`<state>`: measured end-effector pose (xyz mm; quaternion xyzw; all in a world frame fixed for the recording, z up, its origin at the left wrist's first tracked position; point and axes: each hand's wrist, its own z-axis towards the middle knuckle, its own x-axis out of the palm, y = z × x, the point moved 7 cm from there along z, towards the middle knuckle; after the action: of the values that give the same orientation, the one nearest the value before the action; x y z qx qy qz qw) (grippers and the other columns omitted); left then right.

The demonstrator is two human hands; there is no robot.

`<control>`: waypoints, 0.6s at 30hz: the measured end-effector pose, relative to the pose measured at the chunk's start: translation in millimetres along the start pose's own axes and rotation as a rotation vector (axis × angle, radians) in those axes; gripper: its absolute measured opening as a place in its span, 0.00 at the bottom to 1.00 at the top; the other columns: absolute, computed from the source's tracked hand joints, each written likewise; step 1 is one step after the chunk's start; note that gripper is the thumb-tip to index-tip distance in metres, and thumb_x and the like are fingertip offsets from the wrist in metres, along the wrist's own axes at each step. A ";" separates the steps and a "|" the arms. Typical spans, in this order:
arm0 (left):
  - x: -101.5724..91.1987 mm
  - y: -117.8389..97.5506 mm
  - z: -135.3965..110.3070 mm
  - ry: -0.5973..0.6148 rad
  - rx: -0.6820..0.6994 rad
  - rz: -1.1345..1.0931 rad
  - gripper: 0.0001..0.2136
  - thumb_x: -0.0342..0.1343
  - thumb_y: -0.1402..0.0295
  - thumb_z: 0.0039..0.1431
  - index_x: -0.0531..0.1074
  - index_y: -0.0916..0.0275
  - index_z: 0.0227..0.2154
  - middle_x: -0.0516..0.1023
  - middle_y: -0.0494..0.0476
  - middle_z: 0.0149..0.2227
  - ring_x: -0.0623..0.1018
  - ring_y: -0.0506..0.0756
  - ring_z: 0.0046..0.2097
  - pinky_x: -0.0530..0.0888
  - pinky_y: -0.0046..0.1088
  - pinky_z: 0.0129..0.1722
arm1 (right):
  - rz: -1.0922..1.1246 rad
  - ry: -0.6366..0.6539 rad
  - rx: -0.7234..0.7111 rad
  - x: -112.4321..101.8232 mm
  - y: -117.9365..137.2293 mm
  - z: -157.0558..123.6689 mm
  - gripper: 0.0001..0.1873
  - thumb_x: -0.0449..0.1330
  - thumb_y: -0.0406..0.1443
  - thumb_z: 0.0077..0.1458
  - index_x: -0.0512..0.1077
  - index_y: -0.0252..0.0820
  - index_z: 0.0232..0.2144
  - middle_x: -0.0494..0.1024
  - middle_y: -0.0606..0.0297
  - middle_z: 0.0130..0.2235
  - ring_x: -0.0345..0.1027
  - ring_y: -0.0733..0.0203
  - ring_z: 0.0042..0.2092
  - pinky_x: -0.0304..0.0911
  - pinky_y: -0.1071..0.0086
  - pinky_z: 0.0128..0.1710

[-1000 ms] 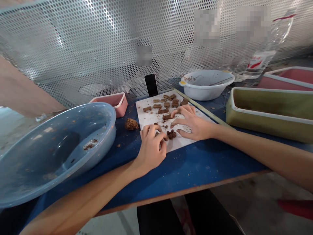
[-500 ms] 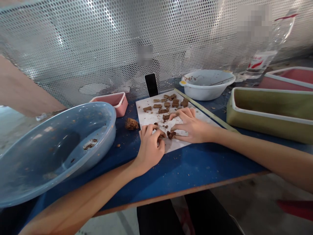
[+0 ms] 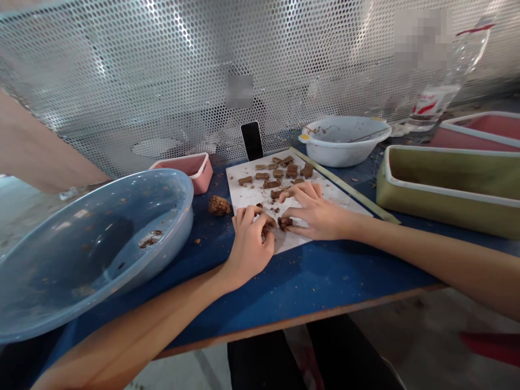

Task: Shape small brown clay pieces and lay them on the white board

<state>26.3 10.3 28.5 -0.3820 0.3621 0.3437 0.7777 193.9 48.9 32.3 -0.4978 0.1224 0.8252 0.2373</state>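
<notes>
On a white sheet (image 3: pixel 239 197) lie several small brown bone-shaped pieces (image 3: pixel 272 184) that look like dough, with loose crumbs among them. My left hand (image 3: pixel 251 238) rests at the sheet's near left part, fingers curled round a brown dough-like piece that they mostly hide. Just to its right, my right hand (image 3: pixel 311 212) has its thumb and lower fingers at a dark brown dough-like piece (image 3: pixel 285 222), holding it against the sheet. Its other fingers arch above the sheet, near another bone-shaped piece. A rough brown lump (image 3: pixel 219 205) sits left of the sheet on the blue table.
A big blue basin (image 3: pixel 162 254) with brown scraps fills the left, a small pink box (image 3: pixel 202 174) behind it. A phone (image 3: pixel 252 142) stands at the back. Rightward are a pale strip (image 3: pixel 345 186), a white basin (image 3: pixel 345 153), a green trough (image 3: pixel 447 197) and a water bottle (image 3: pixel 436 100).
My right hand has shifted very slightly, its thumb and fingers closing nearer round the dark brown piece. My left hand stays almost still.
</notes>
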 end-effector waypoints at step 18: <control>0.3 -0.7 0.0 -0.012 0.006 -0.008 0.11 0.55 0.83 0.61 0.73 0.59 0.38 0.74 0.61 0.49 0.70 0.65 0.54 0.70 0.49 0.55 | -0.046 -0.059 -0.081 -1.6 10.0 -1.5 0.09 0.62 0.40 0.73 0.80 0.42 0.46 0.72 0.46 0.61 0.61 0.35 0.62 0.58 0.48 0.54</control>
<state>27.0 10.1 28.5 -0.3792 0.3569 0.3416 0.7824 190.5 39.3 32.7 -0.4853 0.0702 0.8380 0.2394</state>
